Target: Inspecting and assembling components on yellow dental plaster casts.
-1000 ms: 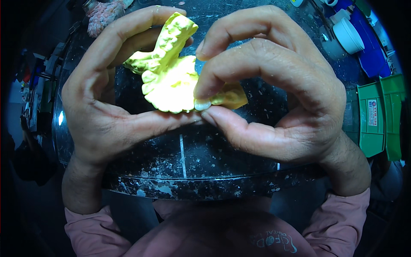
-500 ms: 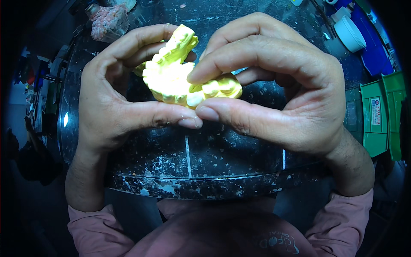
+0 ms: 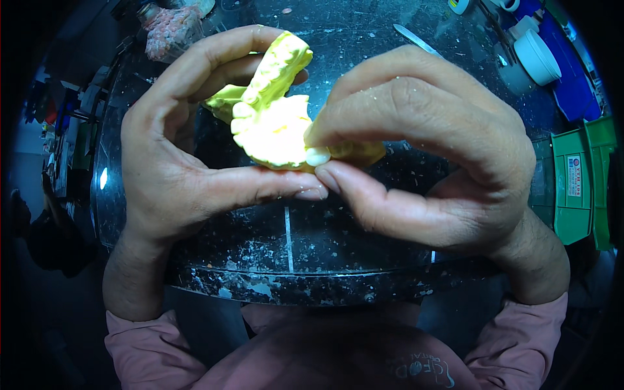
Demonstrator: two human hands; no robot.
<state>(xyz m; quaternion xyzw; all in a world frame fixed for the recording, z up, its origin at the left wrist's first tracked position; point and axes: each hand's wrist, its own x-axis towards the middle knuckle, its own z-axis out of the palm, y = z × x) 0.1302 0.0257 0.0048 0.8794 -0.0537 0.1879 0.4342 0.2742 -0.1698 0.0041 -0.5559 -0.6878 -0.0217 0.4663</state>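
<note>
A yellow dental cast [image 3: 270, 133], shaped as an arch with teeth, is held over the bench in my left hand [image 3: 166, 140]. The left thumb lies along its near edge and the fingers curl round its far side. My right hand [image 3: 448, 136] pinches a small white tooth crown [image 3: 317, 156] between thumb and index finger, at the front of the arch. Whether the crown is seated or only resting against the cast cannot be made out. The right fingers cover part of the cast's right side. Glare washes out its middle.
Below my hands is a dark, paint-flecked bench [image 3: 344, 250] with a curved near edge. A pink-crusted jar [image 3: 170, 32] stands far left. Toward the far right are a pointed blade-like tool [image 3: 416, 39], a white tub [image 3: 537, 57] and green bins [image 3: 572, 188].
Both hands and the cast have shifted slightly right. My right fingers have lifted and spread a little, now pinching the white crown more visibly. The blade-like tool has come into sight.
</note>
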